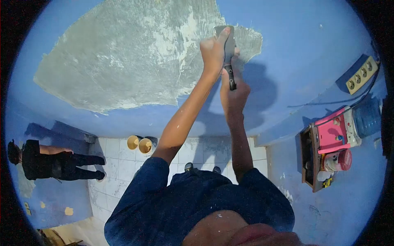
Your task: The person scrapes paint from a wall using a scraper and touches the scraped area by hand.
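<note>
Nearest, a dark blue shirt (197, 192) is seen below two outstretched arms. The handle of a scraper (229, 49) is enclosed by the curled fingers of the right hand (237, 93); the left hand (211, 51) is partly closed, its thumb laid on the blade, its other fingers largely hidden. The blade is held at the right-hand part of a ragged grey patch (123, 53). A broad area is covered by grey, streaked with pale marks; it is bordered by blue wall (287, 37), and whether its surface is finished cannot be told. Open wall is found right of the blade, up to a socket strip (362, 75) and its cable. Below, floor tiles (186, 151) are seen around the feet; two buckets (139, 144) are set near the wall base. A wooden shelf (315, 158) is mounted at right; another person (49, 164) is seen far left.
</note>
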A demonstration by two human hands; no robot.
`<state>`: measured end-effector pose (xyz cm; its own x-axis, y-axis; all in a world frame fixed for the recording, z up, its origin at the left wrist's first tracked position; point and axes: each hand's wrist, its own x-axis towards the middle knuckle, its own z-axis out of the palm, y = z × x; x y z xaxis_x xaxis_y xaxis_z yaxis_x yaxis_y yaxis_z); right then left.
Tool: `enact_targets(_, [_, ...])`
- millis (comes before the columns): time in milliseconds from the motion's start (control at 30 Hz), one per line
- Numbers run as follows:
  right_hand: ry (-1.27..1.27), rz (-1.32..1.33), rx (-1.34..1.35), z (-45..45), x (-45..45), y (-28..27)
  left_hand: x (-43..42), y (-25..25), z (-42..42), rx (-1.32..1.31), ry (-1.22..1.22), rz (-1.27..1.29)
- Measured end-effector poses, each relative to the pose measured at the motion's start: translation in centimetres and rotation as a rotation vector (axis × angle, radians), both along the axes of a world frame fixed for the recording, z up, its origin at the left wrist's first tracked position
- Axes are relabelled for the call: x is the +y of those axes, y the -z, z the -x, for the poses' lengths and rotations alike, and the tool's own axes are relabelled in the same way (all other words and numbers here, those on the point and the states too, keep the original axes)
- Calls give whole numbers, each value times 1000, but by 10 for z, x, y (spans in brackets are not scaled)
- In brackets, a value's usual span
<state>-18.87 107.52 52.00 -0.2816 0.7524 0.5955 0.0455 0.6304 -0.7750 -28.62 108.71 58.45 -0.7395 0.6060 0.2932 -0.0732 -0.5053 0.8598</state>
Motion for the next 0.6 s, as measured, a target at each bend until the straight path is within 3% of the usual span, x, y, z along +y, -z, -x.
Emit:
enact_targets(133, [-43, 1, 66, -5, -2, 15, 12, 32, 8, 245, -297, -6])
enact_targets(233, [13, -25, 63, 5, -1, 8, 1, -3, 3, 13, -50, 51])
enact_targets(400, [32, -123, 97, 1, 2, 16, 5, 19, 4, -3, -76, -5])
enact_targets(600, [17, -90, 59, 10, 11, 9, 3, 2, 8, -18, -1, -63])
